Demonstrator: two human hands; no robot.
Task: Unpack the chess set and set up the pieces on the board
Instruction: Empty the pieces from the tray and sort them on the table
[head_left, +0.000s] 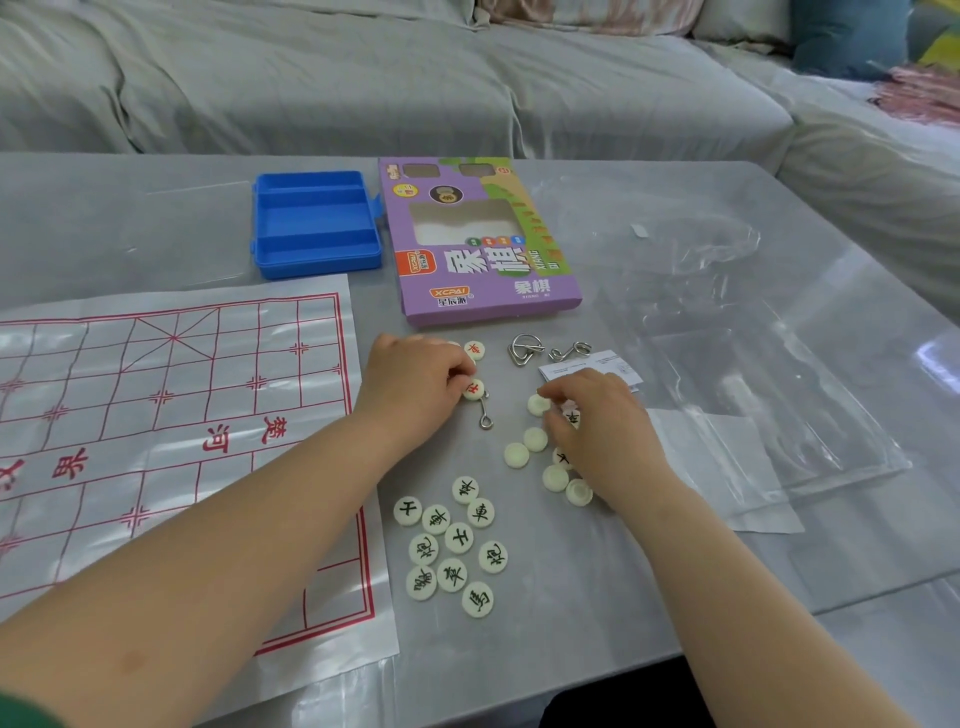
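The left hand's (415, 384) fingertips (461, 372) were curled down against the top edge of a red-lettered piece (474, 389); whether they pinched it or only touched it could not be told, since the thumb was hidden under the palm. A second red piece (475, 350) lay just beyond the knuckles. The right hand's (597, 426) fingers (551, 393) were bent onto a blank-backed piece (538, 405), and a black-lettered piece (571, 419) showed beneath them; the grip there was just as unclear.

More face-down pieces (535, 439) lay scattered beside and partly under the right palm. Nearer the person, between the forearms, a cluster of black-lettered pieces (452, 545) lay face up on the table (571, 613), none of them on the board (171, 405). That red-lined sheet was spread at the left, with the left forearm crossing its near right corner and covering part of the grid.

A small metal hook (486, 415) touched the red piece under the left fingers. Two wire ring puzzles (524, 349) lay just past the hands, beside a paper slip (597, 366) partly covered by the right fingers. Beyond them lay the purple box (483, 249) and, to its left, the open blue case (317, 223) with its divided wells. Crumpled clear wrapping (727, 332) covered the table's right side, hard to trace against the glare. A grey-covered sofa (363, 78) ran behind. A scrap of green sleeve (21, 713) was cut off at the lower left corner.
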